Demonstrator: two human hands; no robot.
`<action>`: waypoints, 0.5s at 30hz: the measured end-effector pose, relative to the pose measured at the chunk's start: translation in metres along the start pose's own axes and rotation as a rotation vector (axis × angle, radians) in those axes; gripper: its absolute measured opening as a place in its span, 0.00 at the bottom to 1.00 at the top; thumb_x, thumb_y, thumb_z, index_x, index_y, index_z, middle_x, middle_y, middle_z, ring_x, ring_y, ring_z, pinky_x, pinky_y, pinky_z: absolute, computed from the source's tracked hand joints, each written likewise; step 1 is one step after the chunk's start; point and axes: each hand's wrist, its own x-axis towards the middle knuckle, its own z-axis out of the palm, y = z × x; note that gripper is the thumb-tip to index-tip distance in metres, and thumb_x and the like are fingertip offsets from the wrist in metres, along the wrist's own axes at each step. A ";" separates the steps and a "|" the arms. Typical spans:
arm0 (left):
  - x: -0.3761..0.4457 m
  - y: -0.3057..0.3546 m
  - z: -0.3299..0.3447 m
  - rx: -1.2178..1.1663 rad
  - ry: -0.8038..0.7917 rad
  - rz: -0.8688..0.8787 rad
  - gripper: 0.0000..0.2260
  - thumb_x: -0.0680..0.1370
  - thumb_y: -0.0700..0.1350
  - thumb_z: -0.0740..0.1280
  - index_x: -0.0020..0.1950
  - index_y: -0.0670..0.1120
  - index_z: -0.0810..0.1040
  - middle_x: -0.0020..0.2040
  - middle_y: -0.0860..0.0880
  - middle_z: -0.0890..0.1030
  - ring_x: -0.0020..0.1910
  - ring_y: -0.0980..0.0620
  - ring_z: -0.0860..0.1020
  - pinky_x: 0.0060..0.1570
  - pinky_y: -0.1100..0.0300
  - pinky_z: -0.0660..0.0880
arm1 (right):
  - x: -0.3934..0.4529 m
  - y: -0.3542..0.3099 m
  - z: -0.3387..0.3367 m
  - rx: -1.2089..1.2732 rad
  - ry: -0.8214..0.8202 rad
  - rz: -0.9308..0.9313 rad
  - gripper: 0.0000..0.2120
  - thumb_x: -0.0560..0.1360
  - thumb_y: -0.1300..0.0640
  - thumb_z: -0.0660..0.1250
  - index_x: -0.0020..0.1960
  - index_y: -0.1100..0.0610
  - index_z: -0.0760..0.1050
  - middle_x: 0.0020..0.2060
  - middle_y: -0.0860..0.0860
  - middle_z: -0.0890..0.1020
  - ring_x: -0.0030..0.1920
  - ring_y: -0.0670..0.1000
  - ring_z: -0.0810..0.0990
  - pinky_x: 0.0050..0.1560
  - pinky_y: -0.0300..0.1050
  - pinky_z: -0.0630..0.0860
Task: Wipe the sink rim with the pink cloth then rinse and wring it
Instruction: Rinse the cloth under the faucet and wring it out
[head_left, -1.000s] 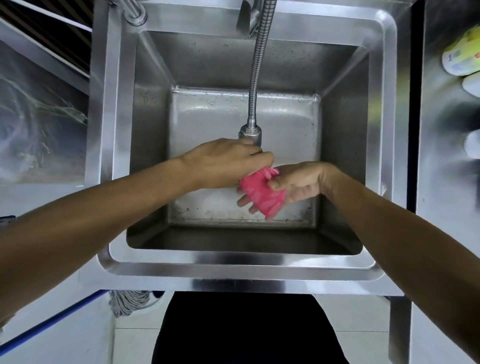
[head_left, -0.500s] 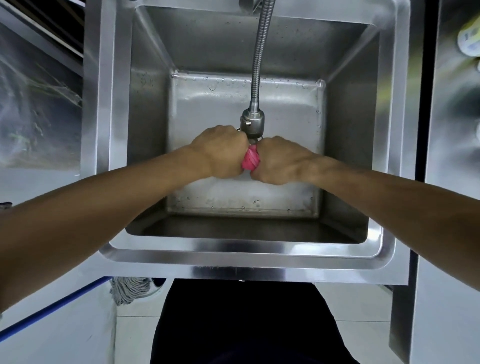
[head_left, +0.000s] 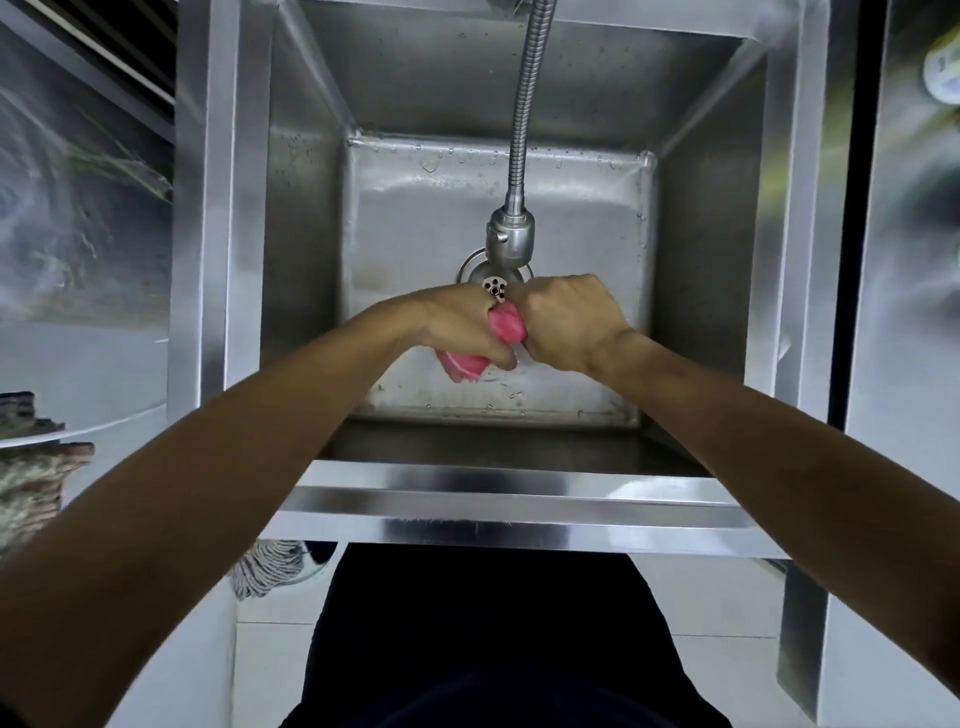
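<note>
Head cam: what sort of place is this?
Likely a utility or commercial kitchen wash area: a deep stainless steel sink, a flexible metal hose faucet and a mop head on the tiled floor below.

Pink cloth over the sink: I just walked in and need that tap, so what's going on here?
A person is wringing the pink cloth over the steel sink. The left hand and right hand each have a closed grip on it, fists close together just below the faucet head, above the drain. No water stream is visible from the faucet.
</note>
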 end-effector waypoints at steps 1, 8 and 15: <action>-0.008 0.000 -0.005 -0.050 -0.036 0.011 0.07 0.72 0.43 0.78 0.45 0.45 0.81 0.40 0.47 0.82 0.36 0.54 0.83 0.35 0.60 0.81 | -0.006 0.001 -0.005 0.037 0.027 0.006 0.13 0.78 0.55 0.67 0.61 0.55 0.73 0.51 0.53 0.83 0.48 0.59 0.84 0.43 0.48 0.70; -0.044 0.027 -0.037 0.263 -0.088 0.055 0.08 0.73 0.46 0.78 0.49 0.51 0.81 0.43 0.46 0.85 0.38 0.51 0.85 0.39 0.57 0.84 | -0.039 0.008 -0.062 0.581 -0.258 0.058 0.29 0.69 0.38 0.78 0.63 0.49 0.72 0.50 0.43 0.82 0.48 0.48 0.82 0.51 0.47 0.77; -0.041 0.033 -0.038 0.816 0.608 0.671 0.08 0.75 0.39 0.71 0.52 0.44 0.76 0.44 0.46 0.80 0.44 0.40 0.79 0.37 0.48 0.77 | -0.001 0.072 -0.046 1.536 -1.042 -0.122 0.47 0.62 0.36 0.82 0.72 0.59 0.71 0.68 0.60 0.79 0.67 0.61 0.80 0.61 0.56 0.82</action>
